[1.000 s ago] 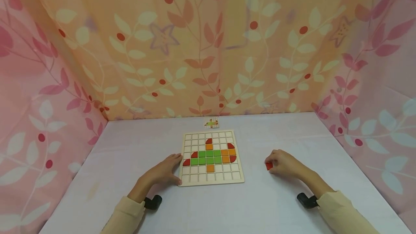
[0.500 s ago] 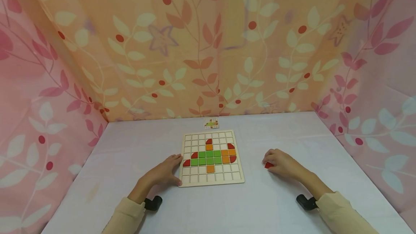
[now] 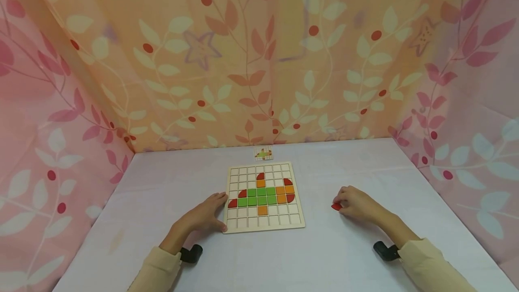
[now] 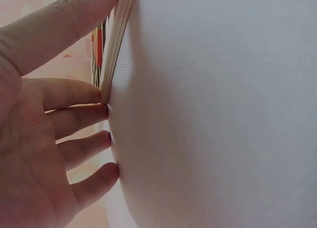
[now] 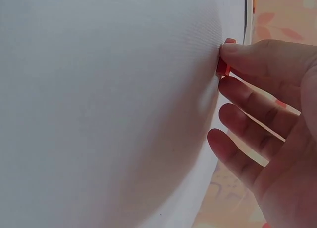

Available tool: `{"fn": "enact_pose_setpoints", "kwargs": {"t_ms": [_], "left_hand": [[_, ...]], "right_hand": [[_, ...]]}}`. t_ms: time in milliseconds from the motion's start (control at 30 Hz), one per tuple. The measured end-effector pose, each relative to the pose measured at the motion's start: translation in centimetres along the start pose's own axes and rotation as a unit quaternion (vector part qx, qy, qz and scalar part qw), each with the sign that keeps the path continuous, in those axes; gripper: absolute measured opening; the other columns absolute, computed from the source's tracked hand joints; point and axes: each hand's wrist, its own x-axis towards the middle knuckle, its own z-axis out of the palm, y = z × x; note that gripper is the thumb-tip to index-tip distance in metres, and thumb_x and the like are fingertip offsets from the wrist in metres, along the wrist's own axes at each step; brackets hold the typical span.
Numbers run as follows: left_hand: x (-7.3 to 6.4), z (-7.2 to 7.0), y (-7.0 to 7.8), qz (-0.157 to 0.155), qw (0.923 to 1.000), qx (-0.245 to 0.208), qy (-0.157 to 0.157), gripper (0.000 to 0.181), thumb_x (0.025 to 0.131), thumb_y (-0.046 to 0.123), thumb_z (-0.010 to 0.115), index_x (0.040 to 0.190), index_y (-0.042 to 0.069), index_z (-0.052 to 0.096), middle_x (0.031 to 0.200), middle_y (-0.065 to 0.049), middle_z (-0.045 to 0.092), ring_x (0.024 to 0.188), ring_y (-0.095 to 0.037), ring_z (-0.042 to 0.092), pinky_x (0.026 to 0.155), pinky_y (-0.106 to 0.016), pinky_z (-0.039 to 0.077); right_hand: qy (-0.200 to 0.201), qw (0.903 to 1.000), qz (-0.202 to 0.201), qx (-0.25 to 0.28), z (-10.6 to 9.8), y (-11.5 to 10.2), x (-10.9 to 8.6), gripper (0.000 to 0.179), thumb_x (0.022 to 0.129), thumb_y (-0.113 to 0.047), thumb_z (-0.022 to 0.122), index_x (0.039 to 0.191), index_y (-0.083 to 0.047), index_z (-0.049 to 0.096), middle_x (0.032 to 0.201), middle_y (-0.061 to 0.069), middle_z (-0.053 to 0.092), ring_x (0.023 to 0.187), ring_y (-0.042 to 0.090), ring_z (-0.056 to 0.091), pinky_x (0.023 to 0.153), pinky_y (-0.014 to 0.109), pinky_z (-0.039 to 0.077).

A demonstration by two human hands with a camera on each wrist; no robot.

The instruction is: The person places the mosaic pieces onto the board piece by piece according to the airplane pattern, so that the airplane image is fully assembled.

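Observation:
On the table in front of me lies a square wooden grid board (image 3: 263,230). Red quarter-round, green square and orange square tiles fill some of its cells. My left hand (image 3: 207,213) rests at the board's left side, thumb and fingers spread along the edge; the left wrist view shows the index fingertip touching the board's side (image 4: 116,44). To the right of the board, my right hand (image 3: 357,204) pinches a red tile (image 3: 336,207) at table level. In the right wrist view the thumb partly covers this tile (image 5: 224,67), and the other fingers are loosely bent.
A small picture card (image 3: 263,152) with a similar coloured pattern lies just behind the board. The white cloth-covered table (image 3: 316,256) is bordered by a patterned curtain (image 3: 243,80) at the back and sides. A black strap-like device (image 3: 385,251) sits at each wrist.
The red tile has turned between my right fingers and shows a different outline. My right hand shifted slightly left, then back right. The left hand and board have stayed put.

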Motion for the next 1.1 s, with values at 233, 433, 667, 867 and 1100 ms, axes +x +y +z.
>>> {"fn": "enact_pose_setpoints", "kwargs": {"t_ms": [233, 433, 667, 867, 1100], "left_hand": [[-0.1, 0.0, -0.1, 0.001, 1.0, -0.005, 0.005, 0.098, 0.068, 0.024, 0.088, 0.148, 0.0, 0.037, 0.158, -0.015, 0.033, 0.148, -0.037, 0.023, 0.117, -0.057, 0.025], [-0.2, 0.2, -0.1, 0.002, 1.0, -0.004, 0.006, 0.098, 0.067, 0.025, 0.088, 0.148, 0.0, 0.038, 0.158, -0.014, 0.033, 0.148, -0.037, 0.024, 0.117, -0.056, 0.027], [-0.2, 0.1, 0.1, -0.002, 1.0, -0.005, 0.006, 0.098, 0.067, 0.025, 0.088, 0.148, 0.001, 0.038, 0.158, -0.015, 0.033, 0.148, -0.037, 0.024, 0.117, -0.056, 0.026], [-0.2, -0.1, 0.2, -0.006, 0.9999, -0.007, 0.005, 0.098, 0.068, 0.024, 0.088, 0.148, 0.001, 0.038, 0.158, -0.014, 0.032, 0.149, -0.037, 0.023, 0.117, -0.056, 0.026], [0.0, 0.0, 0.1, -0.002, 0.9999, -0.01, 0.002, 0.099, 0.067, 0.025, 0.088, 0.148, 0.001, 0.037, 0.158, -0.015, 0.032, 0.149, -0.037, 0.022, 0.118, -0.056, 0.025]], "right_hand": [[0.01, 0.9996, -0.027, -0.005, 0.2, 0.1, 0.0, 0.015, 0.076, -0.004, 0.076, 0.09, -0.01, 0.076, 0.089, -0.006, 0.061, 0.082, 0.012, 0.054, 0.073, 0.029, 0.051], [0.002, 0.9999, -0.012, 0.005, 0.2, -0.1, 0.0, 0.016, 0.076, -0.004, 0.075, 0.091, -0.01, 0.076, 0.087, -0.007, 0.061, 0.081, 0.009, 0.053, 0.071, 0.026, 0.049], [0.02, 0.9995, -0.017, 0.017, 0.4, -0.4, 0.2, 0.016, 0.076, -0.006, 0.076, 0.092, -0.007, 0.075, 0.085, -0.005, 0.062, 0.079, 0.009, 0.053, 0.07, 0.026, 0.048], [0.023, 0.9989, -0.018, 0.036, 0.6, -1.2, 0.9, 0.017, 0.077, -0.01, 0.078, 0.094, -0.008, 0.075, 0.086, -0.006, 0.062, 0.078, 0.006, 0.05, 0.068, 0.024, 0.045], [0.031, 0.9981, -0.021, 0.05, 1.0, -2.7, 1.9, 0.017, 0.076, -0.01, 0.079, 0.093, -0.007, 0.076, 0.084, -0.005, 0.063, 0.076, 0.005, 0.049, 0.066, 0.022, 0.044]]}}
